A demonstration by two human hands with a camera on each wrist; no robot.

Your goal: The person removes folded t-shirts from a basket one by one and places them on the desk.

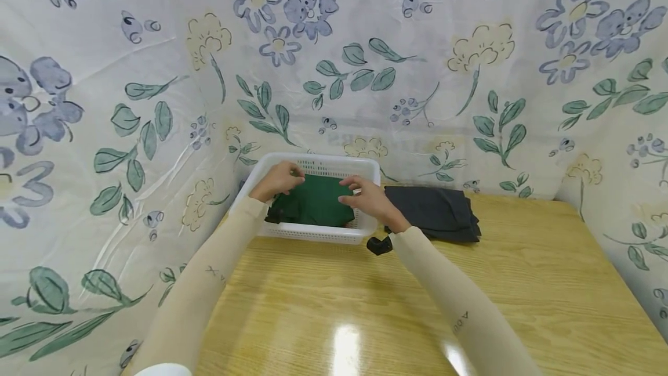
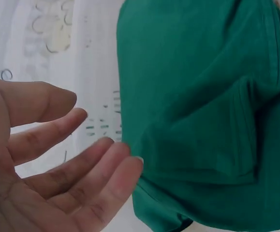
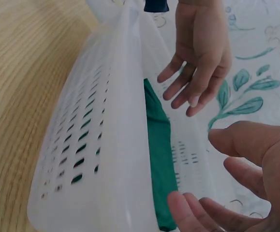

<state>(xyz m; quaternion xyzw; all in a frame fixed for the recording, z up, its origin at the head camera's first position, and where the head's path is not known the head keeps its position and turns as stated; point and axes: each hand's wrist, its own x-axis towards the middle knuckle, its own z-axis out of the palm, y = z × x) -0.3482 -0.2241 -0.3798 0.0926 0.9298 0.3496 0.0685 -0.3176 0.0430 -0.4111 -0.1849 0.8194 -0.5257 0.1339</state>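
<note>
A folded green garment [image 1: 323, 199] lies inside a white plastic basket [image 1: 318, 235] with slotted walls. My left hand [image 1: 282, 180] hovers over the basket's left part, fingers loosely bent and holding nothing. In the left wrist view the left hand [image 2: 77, 169] is beside the green cloth [image 2: 193, 111], its fingertips close to the cloth's edge; whether they touch it I cannot tell. My right hand [image 1: 365, 197] is above the basket's right end, fingers spread with nothing between them. From the right wrist, the right hand [image 3: 246, 179] appears near the basket wall [image 3: 96, 145], with the cloth partly hidden behind it.
A folded dark garment [image 1: 433, 212] lies on the wooden table [image 1: 469, 283] just right of the basket. Floral fabric [image 1: 323, 103] hangs behind and at both sides, close to the basket's back. A black wrist device [image 1: 379, 245] sits beneath the right wrist.
</note>
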